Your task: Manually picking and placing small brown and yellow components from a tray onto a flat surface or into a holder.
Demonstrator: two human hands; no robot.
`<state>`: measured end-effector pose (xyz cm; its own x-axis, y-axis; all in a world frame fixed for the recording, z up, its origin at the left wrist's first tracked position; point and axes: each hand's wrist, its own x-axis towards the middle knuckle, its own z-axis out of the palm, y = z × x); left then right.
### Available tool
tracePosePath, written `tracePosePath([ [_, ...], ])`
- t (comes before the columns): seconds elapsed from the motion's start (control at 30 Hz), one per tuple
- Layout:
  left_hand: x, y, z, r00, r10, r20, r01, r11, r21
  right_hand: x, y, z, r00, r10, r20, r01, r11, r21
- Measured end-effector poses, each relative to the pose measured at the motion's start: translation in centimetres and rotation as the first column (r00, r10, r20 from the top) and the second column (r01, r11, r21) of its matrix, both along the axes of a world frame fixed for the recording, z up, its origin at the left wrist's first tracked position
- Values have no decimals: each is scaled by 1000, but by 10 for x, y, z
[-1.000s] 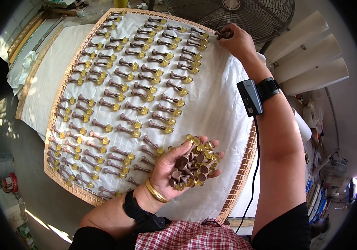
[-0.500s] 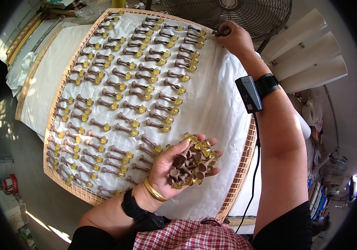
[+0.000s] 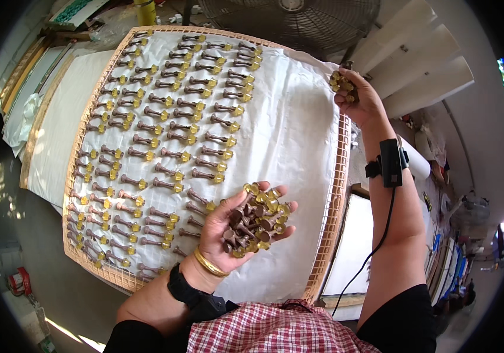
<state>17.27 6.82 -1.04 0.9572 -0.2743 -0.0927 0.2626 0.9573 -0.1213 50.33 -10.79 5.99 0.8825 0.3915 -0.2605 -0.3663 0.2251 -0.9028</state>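
Note:
My left hand [image 3: 214,232] is cupped palm up under a heap of small brown stemmed pieces [image 3: 258,220] with flared ends and clear yellow faceted heads. Its fingers curl up around the far side of the heap. At the upper right my right hand [image 3: 362,97] grips several more pieces [image 3: 341,84], yellow heads showing, just past the edge of a mesh tray. On the white sheet [image 3: 290,123] covering the tray, many matching pieces [image 3: 184,128] lie on their sides in slanting rows, yellow heads to the right.
The mesh tray [image 3: 328,235] has a light wooden rim. A large fan [image 3: 322,20] stands behind it, with thick white rolls [image 3: 423,82] at the right. A black cable [image 3: 375,250] trails from my right wrist device. Another white-covered board [image 3: 57,117] sits at the left.
My right hand has moved right and nearer, off the tray's far corner, and yellow heads now show in its grip. My left hand still holds its heap. The whole view has shifted slightly.

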Motion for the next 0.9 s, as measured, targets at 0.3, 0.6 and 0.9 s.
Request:
tracePosePath([
  [0.3,-10,7,18,999,33,29,-31,999,-43,-144,-110,-27,945,-173,-278,229,956,184],
  [0.6,-35,1,31,999,-13,52,12,1000,16,-286,-193,-68,833,-391,-392,449,891,66],
  [0.9,-63,-21,32,987,-157,14,156,986,66,-411,-238,-87,700,-542,-465,584,809,-63],
])
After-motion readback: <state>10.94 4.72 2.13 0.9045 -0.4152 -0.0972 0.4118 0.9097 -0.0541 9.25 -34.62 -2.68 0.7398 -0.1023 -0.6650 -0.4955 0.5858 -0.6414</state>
